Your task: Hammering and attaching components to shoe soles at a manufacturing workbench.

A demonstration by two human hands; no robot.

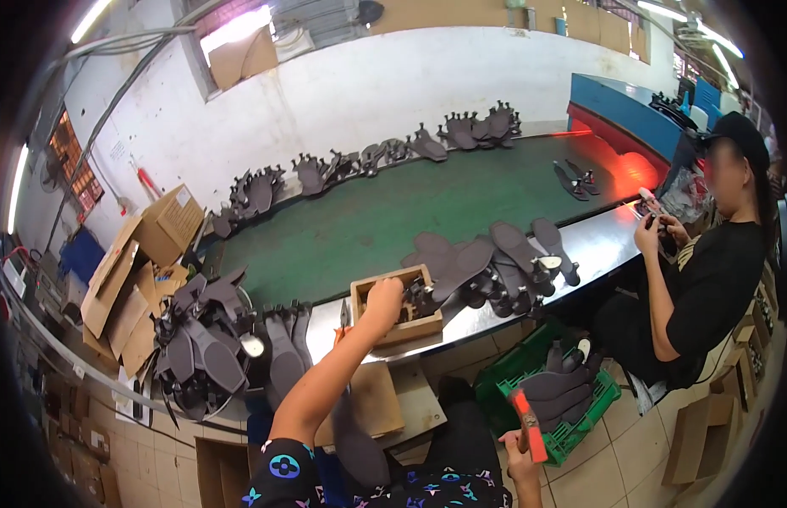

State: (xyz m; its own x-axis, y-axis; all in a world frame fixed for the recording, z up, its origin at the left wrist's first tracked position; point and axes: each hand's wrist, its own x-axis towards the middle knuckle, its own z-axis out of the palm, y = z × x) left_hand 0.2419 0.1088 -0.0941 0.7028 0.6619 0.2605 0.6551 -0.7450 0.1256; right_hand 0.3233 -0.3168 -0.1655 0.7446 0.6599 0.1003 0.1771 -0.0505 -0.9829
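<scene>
My left hand (385,303) reaches down into a small wooden box (399,336) at the edge of the bench. Its fingers are bent together among small dark parts (418,296), and what they hold is hidden. My right hand (520,461), low on the right, is closed round a hammer with an orange-red head (530,427). A dark shoe sole (360,453) lies near my lap, below my left forearm. Beside the box rest pliers (342,325) with orange handles. Dark soles (461,269) are heaped just right of the box.
A green conveyor belt (343,237) runs behind the bench, with soles (307,175) along its far side. More soles (209,351) pile up at left. A green crate (609,394) of soles stands on the floor. At right, a person in black (707,279) handles a small item.
</scene>
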